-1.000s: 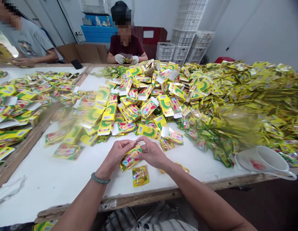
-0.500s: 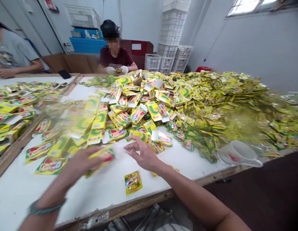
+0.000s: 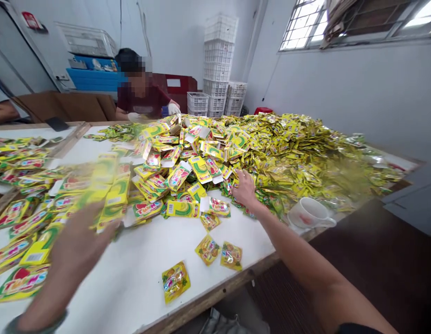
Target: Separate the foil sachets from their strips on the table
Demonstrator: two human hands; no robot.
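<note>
My left hand (image 3: 78,243), blurred by motion, is at the left over yellow-green cartons (image 3: 30,250). Its thumb stands apart from the fingers, and no carton shows in its grasp. My right hand (image 3: 245,189) reaches to the near edge of the sachet heap, fingers spread and curved over green sachets (image 3: 248,213); I see nothing lifted. Between the hands lie a yellow carton (image 3: 182,208) and an open-ended carton (image 3: 217,207). Closer to me are loose yellow sachets: one at the front (image 3: 176,281), another beside it (image 3: 208,249) and a third (image 3: 231,255).
A large heap of yellow sachets (image 3: 288,139) covers the right and back. Cartons are piled mid-table (image 3: 178,176). A white mug (image 3: 307,213) stands near the right front edge. Across the table sits a gloved co-worker (image 3: 142,99); white crates (image 3: 218,69) are stacked behind.
The view has turned right. My left hand has moved left, and the carton it held no longer shows in it. My right hand has moved from the bare tabletop to the green sachets.
</note>
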